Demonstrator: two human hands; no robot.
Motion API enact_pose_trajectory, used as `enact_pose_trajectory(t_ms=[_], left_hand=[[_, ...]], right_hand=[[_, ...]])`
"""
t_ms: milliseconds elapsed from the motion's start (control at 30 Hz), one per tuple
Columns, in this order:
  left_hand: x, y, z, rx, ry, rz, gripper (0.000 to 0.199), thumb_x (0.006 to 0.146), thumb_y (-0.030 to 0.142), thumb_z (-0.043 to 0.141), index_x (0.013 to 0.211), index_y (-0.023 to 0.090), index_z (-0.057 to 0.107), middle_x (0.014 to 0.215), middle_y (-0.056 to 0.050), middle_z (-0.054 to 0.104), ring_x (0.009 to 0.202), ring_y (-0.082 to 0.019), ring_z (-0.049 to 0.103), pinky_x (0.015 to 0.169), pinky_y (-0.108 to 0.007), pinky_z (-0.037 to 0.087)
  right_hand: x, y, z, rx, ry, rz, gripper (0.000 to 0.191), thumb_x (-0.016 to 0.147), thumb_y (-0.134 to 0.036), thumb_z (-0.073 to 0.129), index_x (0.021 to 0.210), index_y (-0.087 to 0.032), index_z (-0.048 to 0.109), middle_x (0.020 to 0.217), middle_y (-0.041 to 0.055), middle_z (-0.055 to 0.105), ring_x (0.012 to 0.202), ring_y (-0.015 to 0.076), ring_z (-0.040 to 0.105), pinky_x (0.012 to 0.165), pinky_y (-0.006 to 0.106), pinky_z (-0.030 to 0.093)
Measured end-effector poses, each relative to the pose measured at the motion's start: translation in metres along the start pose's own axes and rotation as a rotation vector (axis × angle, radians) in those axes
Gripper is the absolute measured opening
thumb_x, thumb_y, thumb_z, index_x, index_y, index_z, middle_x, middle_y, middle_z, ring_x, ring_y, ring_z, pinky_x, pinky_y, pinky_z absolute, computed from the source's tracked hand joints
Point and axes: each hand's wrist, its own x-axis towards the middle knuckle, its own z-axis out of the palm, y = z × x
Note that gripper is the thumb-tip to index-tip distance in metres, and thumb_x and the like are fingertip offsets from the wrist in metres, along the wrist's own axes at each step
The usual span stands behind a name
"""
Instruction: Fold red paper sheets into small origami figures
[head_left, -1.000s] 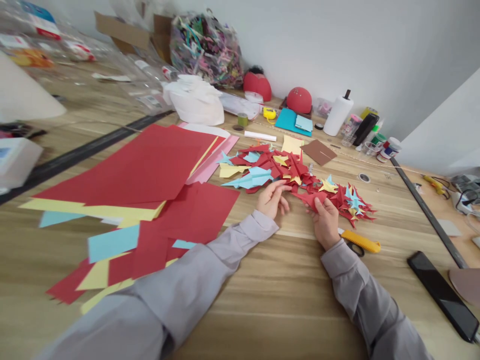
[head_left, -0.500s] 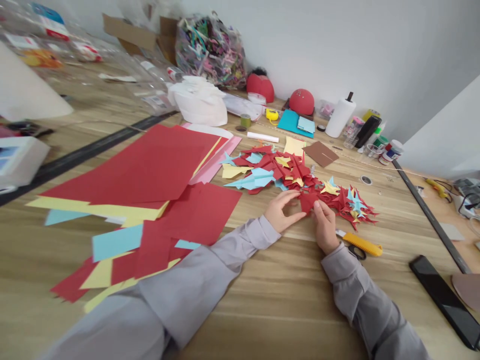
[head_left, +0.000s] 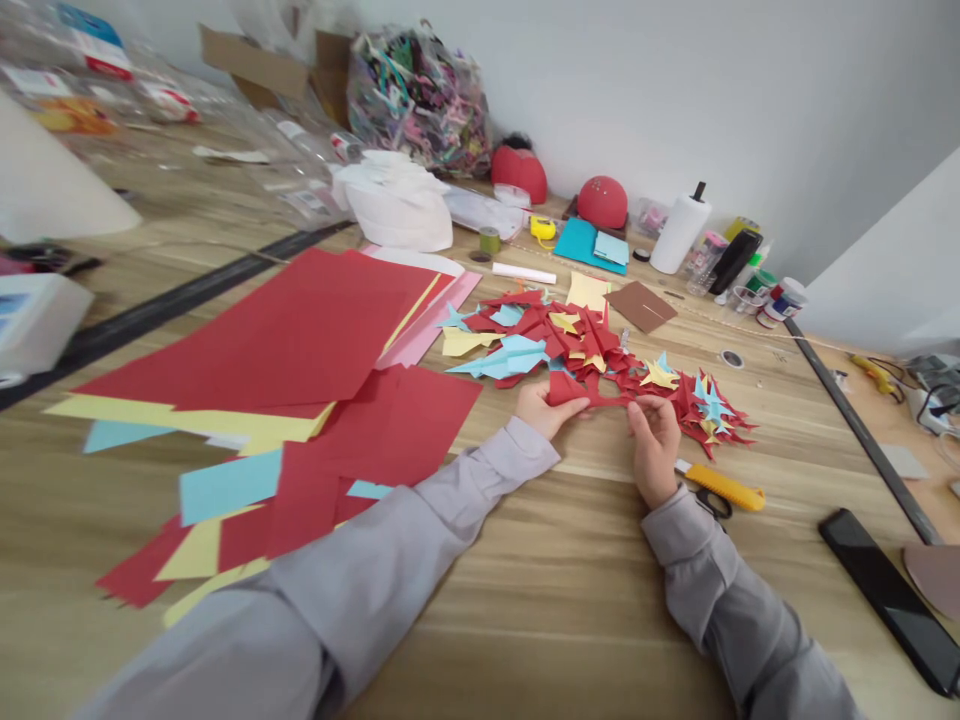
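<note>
A piece of red paper (head_left: pixel 570 390) spans the gap between my two hands, partly folded, above the wooden table (head_left: pixel 555 580). My left hand (head_left: pixel 546 410) pinches its wider left part between thumb and fingers. At its narrow right end, my right hand (head_left: pixel 655 440) closes thumb and fingertips on the paper. Just behind the hands lies a long heap of folded red, yellow and blue paper shapes (head_left: pixel 592 340). To the left are large red sheets (head_left: pixel 277 330) and smaller blue pieces (head_left: pixel 232 485).
A yellow cutter (head_left: pixel 724 487) and dark-handled scissors (head_left: pixel 712 503) lie beside my right wrist. Farther right is a black phone-like slab (head_left: pixel 889 600). Bottles (head_left: pixel 681 233), a yellow tape measure (head_left: pixel 542 230) and red domes (head_left: pixel 602 202) stand along the wall.
My left hand has moved slightly left and now grips the red paper, having been spread beside it. The paper has changed from a compact piece to a wider strip between both hands.
</note>
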Motion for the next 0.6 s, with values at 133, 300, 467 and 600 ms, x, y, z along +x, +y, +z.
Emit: enact_pose_trajectory(t_ms=[133, 300, 467, 600], left_hand=[[-0.0008, 0.0007, 0.0011, -0.046, -0.041, -0.060, 0.042, 0.038, 0.036, 0.084, 0.065, 0.010, 0.065, 0.065, -0.005, 0.069, 0.061, -0.020, 0.066, 0.060, -0.036, 0.058], [-0.0015, 0.0025, 0.0004, 0.039, -0.082, -0.054, 0.038, 0.039, 0.031, 0.084, 0.064, 0.010, 0.065, 0.061, -0.004, 0.068, 0.056, -0.018, 0.064, 0.054, -0.032, 0.055], [-0.0007, 0.0064, -0.0021, 0.196, -0.089, 0.087, 0.025, 0.043, 0.022, 0.081, 0.061, 0.012, 0.067, 0.062, -0.003, 0.068, 0.058, -0.015, 0.062, 0.060, -0.027, 0.053], [-0.0017, 0.0064, -0.0021, 0.132, -0.135, -0.022, 0.027, 0.045, 0.023, 0.080, 0.065, 0.011, 0.068, 0.057, -0.003, 0.066, 0.046, -0.012, 0.058, 0.049, -0.025, 0.050]], right_hand=[[-0.0010, 0.0041, 0.0023, -0.005, -0.214, 0.070, 0.025, 0.073, -0.036, 0.066, 0.089, -0.020, 0.056, 0.080, 0.0002, 0.058, 0.068, 0.0121, 0.054, 0.056, 0.023, 0.043], [-0.0028, 0.0060, 0.0023, -0.039, -0.231, 0.055, 0.018, 0.072, -0.033, 0.067, 0.080, -0.019, 0.059, 0.073, -0.0009, 0.058, 0.059, 0.0100, 0.051, 0.052, 0.022, 0.042], [-0.0025, 0.0034, 0.0026, 0.067, -0.268, 0.095, 0.017, 0.071, -0.031, 0.068, 0.080, -0.020, 0.058, 0.071, -0.0022, 0.058, 0.055, 0.0087, 0.052, 0.052, 0.023, 0.044], [-0.0027, 0.0005, 0.0035, 0.134, -0.305, 0.135, 0.019, 0.070, -0.030, 0.069, 0.082, -0.021, 0.058, 0.072, -0.0021, 0.060, 0.057, 0.0097, 0.055, 0.055, 0.024, 0.047]])
